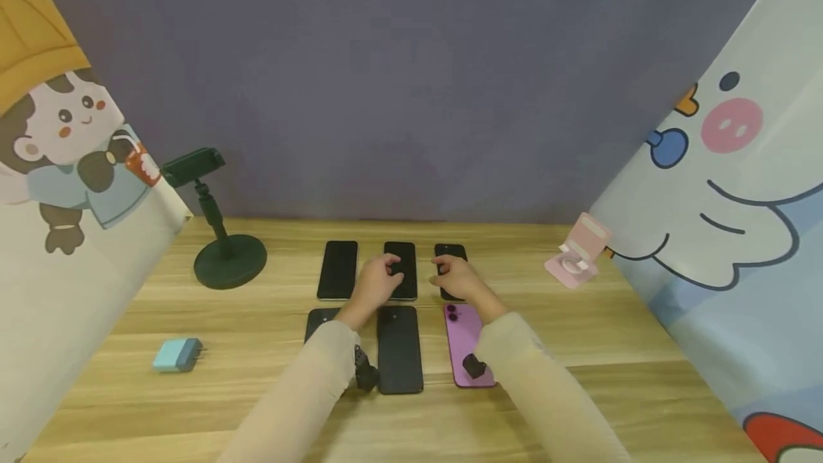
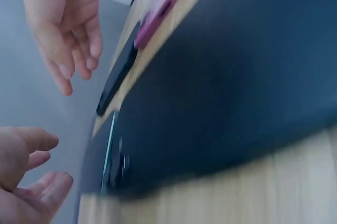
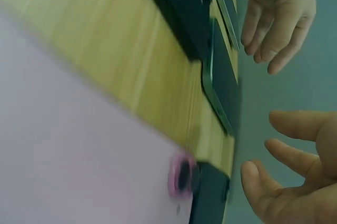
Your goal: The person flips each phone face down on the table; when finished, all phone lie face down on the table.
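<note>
Phones lie flat in two rows on the wooden table. In the head view my left hand (image 1: 376, 281) hovers over the back middle black phone (image 1: 406, 274), its thumb and fingers loosely bent and holding nothing. My right hand (image 1: 459, 279) is over the back right black phone (image 1: 452, 250), likewise with nothing in it. Both wrist views show the hands raised above the phones, fingers apart. Under the right wrist lies a purple phone (image 1: 461, 338), camera side up. Beside it is a dark phone (image 1: 400, 352), and a third front phone (image 1: 318, 318) is partly hidden by the left forearm.
Another black phone (image 1: 337, 270) lies at the back left. A dark green stand (image 1: 230, 261) with a round base stands at the left, a blue charger plug (image 1: 176, 354) in front of it. A pink folding phone stand (image 1: 579, 252) is at the right. Cloth walls surround the table.
</note>
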Demonstrator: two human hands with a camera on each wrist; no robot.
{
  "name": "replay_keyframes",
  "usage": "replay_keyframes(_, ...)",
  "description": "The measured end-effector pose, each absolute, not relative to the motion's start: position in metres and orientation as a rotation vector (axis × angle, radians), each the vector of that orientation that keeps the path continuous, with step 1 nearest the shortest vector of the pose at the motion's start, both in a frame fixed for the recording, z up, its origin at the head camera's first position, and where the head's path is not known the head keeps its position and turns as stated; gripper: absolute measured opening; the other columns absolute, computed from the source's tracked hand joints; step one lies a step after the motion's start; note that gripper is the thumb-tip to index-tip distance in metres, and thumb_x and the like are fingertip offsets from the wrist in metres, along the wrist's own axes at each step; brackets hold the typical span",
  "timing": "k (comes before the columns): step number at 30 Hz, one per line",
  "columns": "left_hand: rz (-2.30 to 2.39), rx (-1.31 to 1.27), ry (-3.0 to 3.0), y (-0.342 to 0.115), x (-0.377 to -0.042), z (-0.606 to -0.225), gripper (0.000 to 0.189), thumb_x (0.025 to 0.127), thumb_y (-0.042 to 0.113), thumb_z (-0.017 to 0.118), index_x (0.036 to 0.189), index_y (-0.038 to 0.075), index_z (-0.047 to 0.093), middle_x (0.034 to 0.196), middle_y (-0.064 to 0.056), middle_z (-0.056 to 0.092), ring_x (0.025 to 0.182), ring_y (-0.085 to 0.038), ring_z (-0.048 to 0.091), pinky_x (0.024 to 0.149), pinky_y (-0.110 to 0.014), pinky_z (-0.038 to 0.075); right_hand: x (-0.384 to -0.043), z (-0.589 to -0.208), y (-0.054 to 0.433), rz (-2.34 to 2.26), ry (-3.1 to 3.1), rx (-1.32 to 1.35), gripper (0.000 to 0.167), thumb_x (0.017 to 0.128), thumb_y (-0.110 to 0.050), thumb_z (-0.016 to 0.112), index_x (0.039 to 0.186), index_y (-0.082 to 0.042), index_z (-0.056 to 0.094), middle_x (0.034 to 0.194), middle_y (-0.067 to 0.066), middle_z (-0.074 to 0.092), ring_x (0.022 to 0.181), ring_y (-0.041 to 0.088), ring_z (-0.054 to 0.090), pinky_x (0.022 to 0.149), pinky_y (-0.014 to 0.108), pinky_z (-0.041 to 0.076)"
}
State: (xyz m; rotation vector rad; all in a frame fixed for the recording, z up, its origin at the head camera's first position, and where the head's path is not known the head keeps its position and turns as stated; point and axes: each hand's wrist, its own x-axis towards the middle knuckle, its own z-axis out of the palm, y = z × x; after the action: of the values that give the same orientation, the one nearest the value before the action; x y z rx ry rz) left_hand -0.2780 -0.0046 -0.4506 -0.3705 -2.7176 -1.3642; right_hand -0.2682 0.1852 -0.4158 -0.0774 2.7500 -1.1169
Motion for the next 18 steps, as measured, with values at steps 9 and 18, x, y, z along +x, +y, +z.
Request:
replay_keyframes(9, -1.376, -0.232, -2.803, -0.029, -0.276, -0.454, 0.039, 0.089, 0.012, 0.071, 0.125, 0.0, 0.062, 0.116, -0.022, 0.063, 0.102, -0.036, 0.061, 0.084, -0.047, 0.051, -0.268, -0.428, 0.156, -1.137, 2.723, -0.018, 0.049, 0.089, -0.014, 0.071, 0.135, -0.005, 0.057, 0.12, 0.02, 0.061, 0.101, 0.032, 0.06, 0.08, 0.041, 0.051)
replay_keyframes(18, -1.392, -0.198, -2.858, -0.026, -0.279, -0.464, 0.038, 0.089, 0.015, 0.072, 0.124, 0.002, 0.064, 0.107, -0.017, 0.067, 0.091, -0.03, 0.065, 0.08, -0.044, 0.053, -0.272, -0.439, 0.148, -1.259, 2.68, 0.017, 0.045, 0.086, -0.008, 0.071, 0.129, -0.001, 0.06, 0.11, 0.017, 0.066, 0.099, 0.031, 0.061, 0.086, 0.043, 0.051)
